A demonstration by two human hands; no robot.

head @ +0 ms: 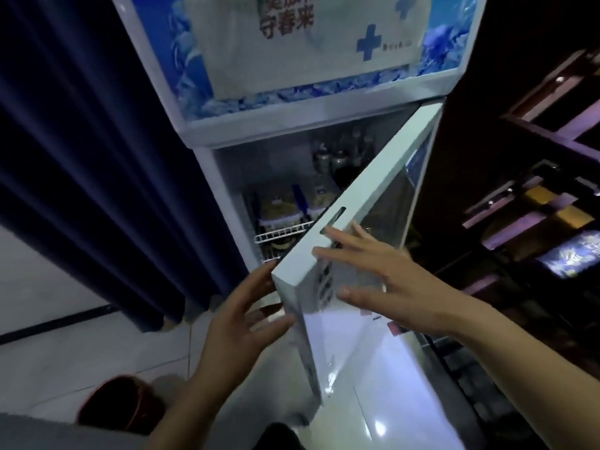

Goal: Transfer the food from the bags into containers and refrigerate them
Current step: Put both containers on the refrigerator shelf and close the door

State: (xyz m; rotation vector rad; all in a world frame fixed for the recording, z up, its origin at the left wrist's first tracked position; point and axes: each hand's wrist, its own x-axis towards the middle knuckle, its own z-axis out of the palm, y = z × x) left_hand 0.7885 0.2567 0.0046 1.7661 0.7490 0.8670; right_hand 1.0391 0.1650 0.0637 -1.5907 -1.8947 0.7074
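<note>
White glass-fronted fridge door [363, 203] half open, left hand [246, 323] and right hand [373, 274] flat-fingered on its edge, probably to swing it; clear lidded food containers [285, 206] sit shelved inside.

Curtain [97, 151]: dark blue, hangs at left
Floor [97, 358]: pale tiles
Red object [121, 405]: on floor, bottom left
Shelves [532, 203]: dark, at right

Both arms are stretched forward. The left hand [242, 315] is held open with fingers [259, 280] spread; the right hand [383, 274] is likewise opened, fingers straight.
</note>
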